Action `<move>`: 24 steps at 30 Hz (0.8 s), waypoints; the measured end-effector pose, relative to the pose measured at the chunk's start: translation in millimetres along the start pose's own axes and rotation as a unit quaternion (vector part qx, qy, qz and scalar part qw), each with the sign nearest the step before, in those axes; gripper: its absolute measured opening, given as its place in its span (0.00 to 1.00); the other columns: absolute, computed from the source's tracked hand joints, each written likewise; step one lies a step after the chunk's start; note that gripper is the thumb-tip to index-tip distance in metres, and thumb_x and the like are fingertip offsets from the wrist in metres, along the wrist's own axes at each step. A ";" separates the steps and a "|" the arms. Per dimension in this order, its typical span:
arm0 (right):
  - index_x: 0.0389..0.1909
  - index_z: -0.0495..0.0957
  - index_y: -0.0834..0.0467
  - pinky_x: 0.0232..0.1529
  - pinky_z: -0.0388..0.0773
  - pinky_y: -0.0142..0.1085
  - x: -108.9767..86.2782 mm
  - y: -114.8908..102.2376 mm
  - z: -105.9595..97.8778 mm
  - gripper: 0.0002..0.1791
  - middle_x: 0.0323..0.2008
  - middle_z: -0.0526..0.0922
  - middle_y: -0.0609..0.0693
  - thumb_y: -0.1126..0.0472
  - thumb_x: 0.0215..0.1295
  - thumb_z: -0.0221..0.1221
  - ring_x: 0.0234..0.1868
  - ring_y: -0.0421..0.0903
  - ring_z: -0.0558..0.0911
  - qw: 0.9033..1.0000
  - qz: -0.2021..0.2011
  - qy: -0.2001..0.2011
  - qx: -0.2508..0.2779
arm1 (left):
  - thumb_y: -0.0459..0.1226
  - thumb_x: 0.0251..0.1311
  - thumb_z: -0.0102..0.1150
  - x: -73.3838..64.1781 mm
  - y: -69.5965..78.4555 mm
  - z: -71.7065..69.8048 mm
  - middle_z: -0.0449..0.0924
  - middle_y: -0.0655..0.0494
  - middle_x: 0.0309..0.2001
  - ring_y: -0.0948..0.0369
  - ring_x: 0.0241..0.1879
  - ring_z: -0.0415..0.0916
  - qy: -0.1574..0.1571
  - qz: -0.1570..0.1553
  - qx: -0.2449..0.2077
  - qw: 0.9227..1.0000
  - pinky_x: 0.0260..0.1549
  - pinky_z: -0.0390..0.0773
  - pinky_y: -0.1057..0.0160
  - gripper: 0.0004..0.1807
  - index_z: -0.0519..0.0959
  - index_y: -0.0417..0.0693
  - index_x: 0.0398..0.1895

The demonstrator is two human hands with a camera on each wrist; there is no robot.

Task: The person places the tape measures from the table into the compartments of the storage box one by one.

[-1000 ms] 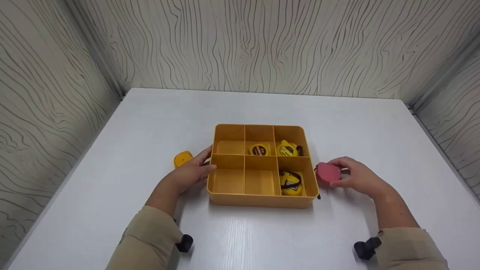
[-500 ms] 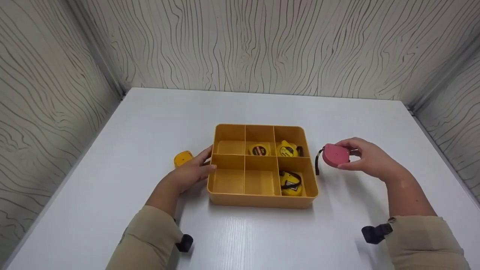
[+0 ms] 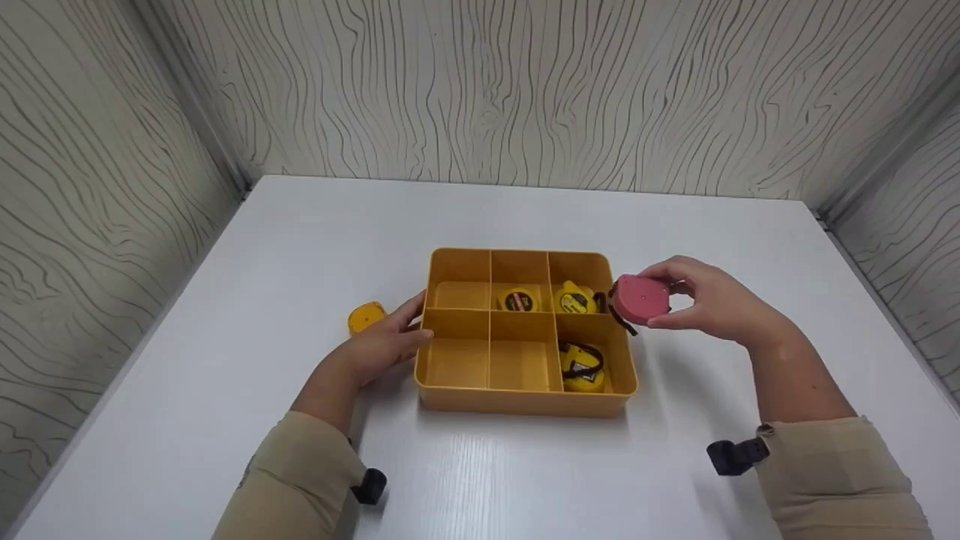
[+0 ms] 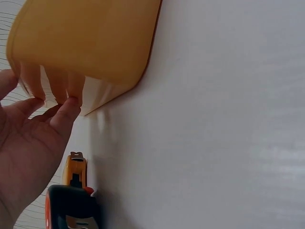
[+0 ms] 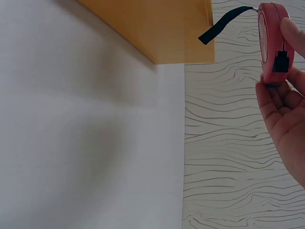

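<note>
My right hand (image 3: 720, 307) pinches a pink tape measure (image 3: 641, 299) between thumb and fingers, above the table at the right edge of an orange divided box (image 3: 517, 403). Its black strap (image 5: 225, 25) dangles toward the box. My left hand (image 3: 382, 345) holds the box's left wall, thumb at the rim and fingers against the outside. Yellow tape measures lie in the box: one (image 3: 519, 300) in the back middle compartment, one (image 3: 574, 298) in the back right, one (image 3: 583, 371) in the front right. The other three compartments hold nothing.
Beyond my left hand lies an orange-yellow tape measure (image 3: 365, 318) on the white table (image 3: 480, 480). A dark tape measure (image 4: 71, 205) with red parts stands near it in the left wrist view, hidden in the head view. Patterned panels (image 3: 487, 90) enclose the table.
My right hand has lifted the pink tape measure off the table beside the box, then brought it leftward to the box's right rim. My left hand and the box have stayed put.
</note>
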State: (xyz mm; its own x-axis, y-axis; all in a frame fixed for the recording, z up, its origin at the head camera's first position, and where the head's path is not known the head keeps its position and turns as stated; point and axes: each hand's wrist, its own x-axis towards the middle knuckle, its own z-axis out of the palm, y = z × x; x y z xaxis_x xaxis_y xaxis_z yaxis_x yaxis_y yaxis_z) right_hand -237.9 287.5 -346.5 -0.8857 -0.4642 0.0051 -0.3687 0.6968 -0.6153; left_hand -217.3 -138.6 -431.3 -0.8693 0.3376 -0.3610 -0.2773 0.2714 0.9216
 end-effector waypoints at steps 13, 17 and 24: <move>0.52 0.73 0.51 0.55 0.71 0.42 15.5 -25.6 12.8 0.30 0.46 0.74 0.44 0.52 0.45 0.70 0.47 0.40 0.72 0.999 -0.041 -0.012 0.014 | 0.47 0.60 0.55 0.4 0.0 -0.3 0.47 0.66 0.70 0.62 0.67 0.50 -0.001 0.002 0.000 1.000 0.62 0.60 0.53 0.38 0.48 0.76 0.69; 0.51 0.74 0.51 0.55 0.71 0.43 20.2 -31.4 20.0 0.30 0.45 0.74 0.44 0.51 0.44 0.71 0.47 0.40 0.72 0.998 -0.057 -0.023 0.033 | 0.47 0.60 0.55 0.7 -0.2 0.0 0.47 0.66 0.71 0.61 0.68 0.50 0.000 0.002 0.001 1.000 0.62 0.60 0.53 0.38 0.48 0.76 0.69; 0.50 0.74 0.51 0.56 0.70 0.44 28.2 -47.4 29.6 0.30 0.45 0.75 0.43 0.51 0.43 0.71 0.47 0.41 0.72 0.995 -0.082 -0.037 0.045 | 0.48 0.59 0.56 -0.1 0.5 -0.2 0.46 0.67 0.71 0.61 0.68 0.49 0.007 -0.006 0.007 1.000 0.62 0.59 0.53 0.37 0.49 0.77 0.68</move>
State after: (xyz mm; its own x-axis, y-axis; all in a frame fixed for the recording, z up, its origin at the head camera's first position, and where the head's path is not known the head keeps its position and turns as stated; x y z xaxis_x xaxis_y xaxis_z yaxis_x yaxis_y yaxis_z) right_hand -237.1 225.1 -340.6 -0.7915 -0.6087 0.0549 -0.4764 0.5581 -0.6794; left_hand -217.4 -138.7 -430.8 -0.8713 0.3221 -0.3702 -0.2822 0.2883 0.9150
